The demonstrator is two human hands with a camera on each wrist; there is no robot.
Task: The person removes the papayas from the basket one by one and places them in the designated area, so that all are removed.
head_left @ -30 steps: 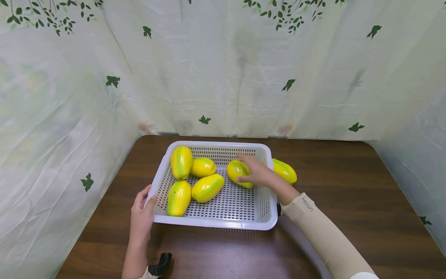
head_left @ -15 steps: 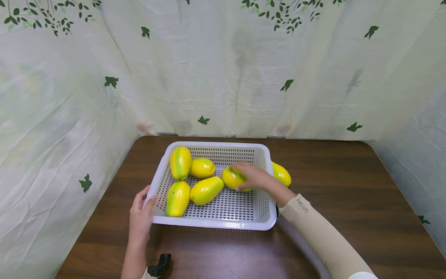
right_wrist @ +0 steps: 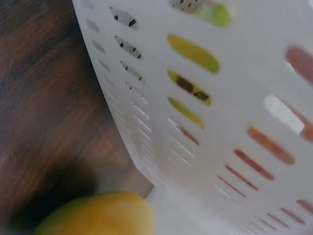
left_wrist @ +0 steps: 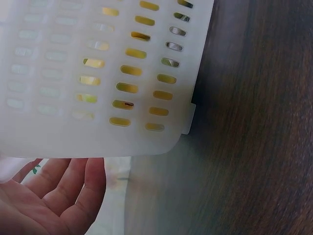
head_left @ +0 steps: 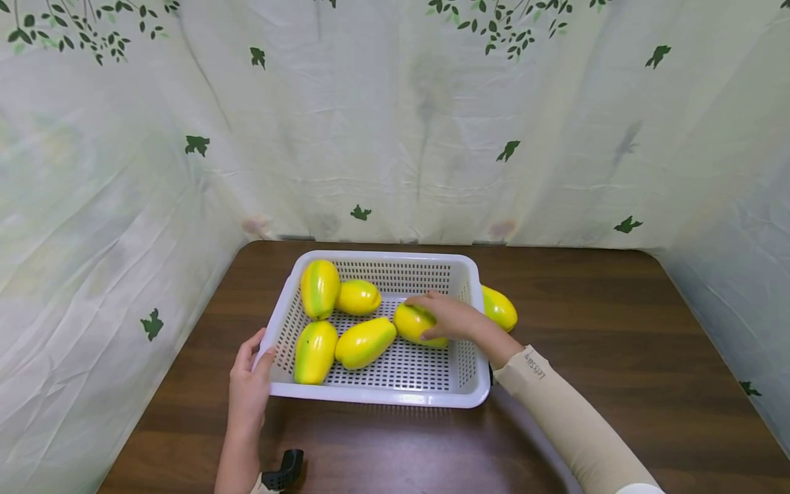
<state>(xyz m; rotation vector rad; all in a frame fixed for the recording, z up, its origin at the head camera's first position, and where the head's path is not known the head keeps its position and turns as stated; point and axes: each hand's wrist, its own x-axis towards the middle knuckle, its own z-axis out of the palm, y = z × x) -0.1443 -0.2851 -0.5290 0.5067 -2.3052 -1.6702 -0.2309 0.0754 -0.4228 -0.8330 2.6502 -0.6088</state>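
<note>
R hand (head_left: 453, 317) wraps fingers round yellow mango (head_left: 415, 322) inside white basket (head_left: 376, 397), mango lying flat, long side running left-right, L hand (head_left: 249, 384) flat-fingered on basket's near-left corner

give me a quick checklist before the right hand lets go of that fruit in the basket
1. Right hand grips the held fruit: ok.
2. Held fruit is over the white basket floor, inside the walls: ok.
3. Left hand steadies the basket's near left corner: ok.
4. Held fruit resting on the floor: cannot tell.
5. Free floor near the right wall for more: ok.
6. One fruit outside lies on the table: not ok.
</note>
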